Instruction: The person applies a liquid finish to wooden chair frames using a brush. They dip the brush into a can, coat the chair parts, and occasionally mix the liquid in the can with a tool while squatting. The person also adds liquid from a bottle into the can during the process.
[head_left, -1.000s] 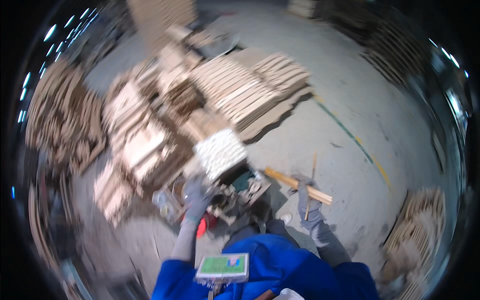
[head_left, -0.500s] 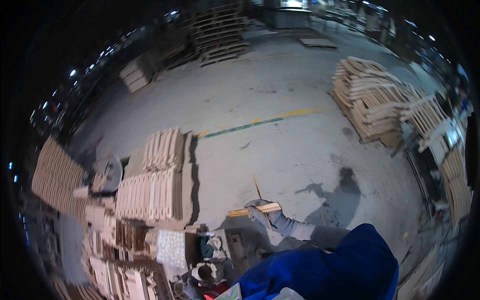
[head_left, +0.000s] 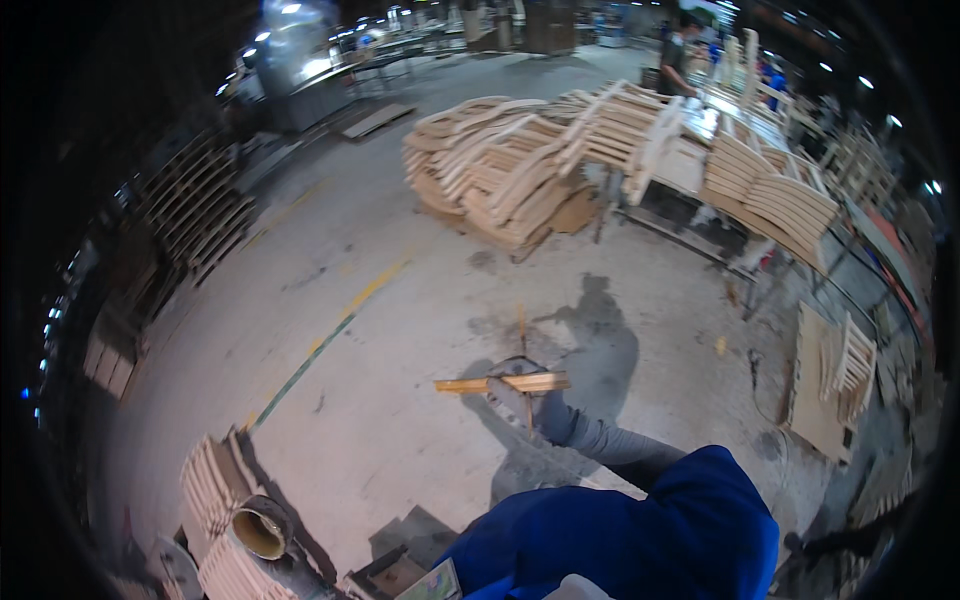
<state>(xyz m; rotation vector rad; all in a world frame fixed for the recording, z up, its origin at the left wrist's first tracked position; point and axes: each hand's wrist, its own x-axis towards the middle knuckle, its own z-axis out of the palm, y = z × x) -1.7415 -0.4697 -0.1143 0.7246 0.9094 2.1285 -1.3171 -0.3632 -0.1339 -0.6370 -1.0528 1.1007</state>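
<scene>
A long, straight, yellow-brown wooden strip (head_left: 545,382) is lying nearly level across the right hand (head_left: 540,405), which is wearing a grey glove, out in front of the body and above the floor. A thin, straight, brown stick (head_left: 521,322) is crossing the strip at close to a right angle, poking out above and below the same hand. The right fingers are curling around the strip and gripping it; how they are pinching the stick is too small to tell.

At the lower left, a round, tan, open-mouthed container (head_left: 260,534) is tilting its hollow toward the camera. A dark grey form (head_left: 292,574) is bordering it; whether this is the left hand, and how its fingers are standing, cannot be told.

A grey sleeve (head_left: 620,445) is running from the right glove to a bright blue garment (head_left: 620,530). Beside the container, a pile of pale, slatted wooden pieces (head_left: 208,482) is resting low. A painted green and yellow line (head_left: 318,352) is crossing the grey concrete floor (head_left: 400,400). Farther off, a large stack of curved, pale wooden frames (head_left: 500,160) is standing, and beyond it a person (head_left: 676,62) is standing near a worktable.
</scene>
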